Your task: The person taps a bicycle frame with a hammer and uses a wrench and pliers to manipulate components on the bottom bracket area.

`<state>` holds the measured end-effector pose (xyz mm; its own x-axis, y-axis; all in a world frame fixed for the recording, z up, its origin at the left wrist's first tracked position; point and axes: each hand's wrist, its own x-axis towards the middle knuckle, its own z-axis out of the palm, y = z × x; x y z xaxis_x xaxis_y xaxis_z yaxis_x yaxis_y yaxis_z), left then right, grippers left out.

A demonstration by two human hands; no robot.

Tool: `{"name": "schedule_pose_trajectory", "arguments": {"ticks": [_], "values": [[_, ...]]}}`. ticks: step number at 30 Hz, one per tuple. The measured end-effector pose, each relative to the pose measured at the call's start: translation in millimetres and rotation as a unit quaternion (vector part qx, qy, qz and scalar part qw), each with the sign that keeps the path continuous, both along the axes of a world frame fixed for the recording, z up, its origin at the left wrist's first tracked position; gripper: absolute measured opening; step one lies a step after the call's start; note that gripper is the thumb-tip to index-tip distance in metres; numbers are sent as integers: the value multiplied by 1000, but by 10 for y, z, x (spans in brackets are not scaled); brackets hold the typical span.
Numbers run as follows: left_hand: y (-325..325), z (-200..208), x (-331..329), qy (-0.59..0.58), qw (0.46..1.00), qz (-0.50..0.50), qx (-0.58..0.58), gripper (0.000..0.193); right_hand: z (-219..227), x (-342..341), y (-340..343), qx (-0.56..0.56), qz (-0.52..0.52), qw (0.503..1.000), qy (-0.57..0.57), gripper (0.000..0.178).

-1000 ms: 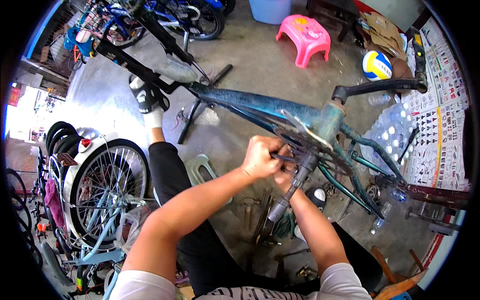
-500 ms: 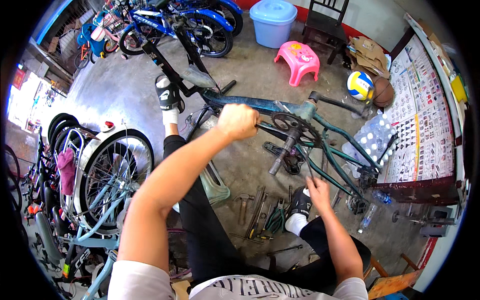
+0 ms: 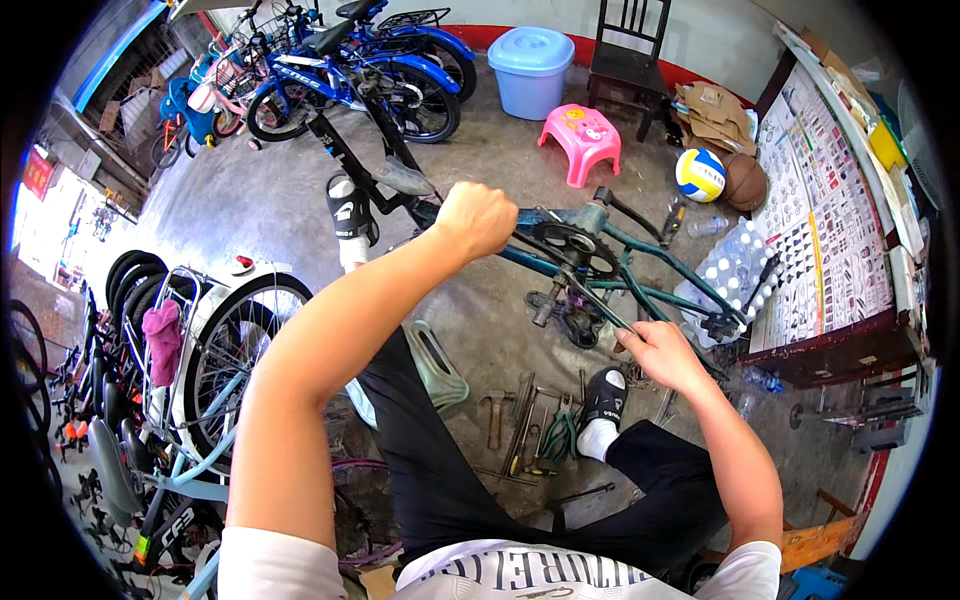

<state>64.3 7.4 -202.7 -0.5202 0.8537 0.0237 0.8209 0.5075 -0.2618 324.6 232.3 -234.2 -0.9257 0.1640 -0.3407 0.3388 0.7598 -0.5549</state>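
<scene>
Head view: my left hand (image 3: 478, 218) squeezes tight on the upside-down dark teal metal bike frame (image 3: 640, 268) to steady it, while my right hand (image 3: 662, 352) pinches its thin lower tube.

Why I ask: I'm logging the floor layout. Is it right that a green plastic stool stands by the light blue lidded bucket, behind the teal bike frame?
Not quite. The head view shows the plastic stool is pink, not green. It does stand by the light blue lidded bucket, behind the teal bike frame.
</scene>
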Motion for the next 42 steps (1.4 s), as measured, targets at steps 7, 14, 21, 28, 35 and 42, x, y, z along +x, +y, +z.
{"name": "schedule_pose_trajectory", "arguments": {"ticks": [7,14,21,28,35,42], "values": [[32,-65,-8,-1,1000,-3,3,12,-185,-85,16,-32,-8,998,-56,46],[122,177,-91,-55,984,-14,-166,30,105,-162,-53,22,-16,997,-67,49],[331,391,-179,-165,953,-56,-248,49,-368,-37,-102,-54,-87,994,-23,53],[198,154,-317,-169,963,-72,-197,36,-788,-9,-93,-102,-54,985,131,47],[118,-64,-446,-187,969,-109,-122,29,-1109,-151,-58,-163,-24,968,191,43],[125,-154,-474,-191,968,-113,-122,27,-1230,-225,15,-179,-2,959,220,42]]}}
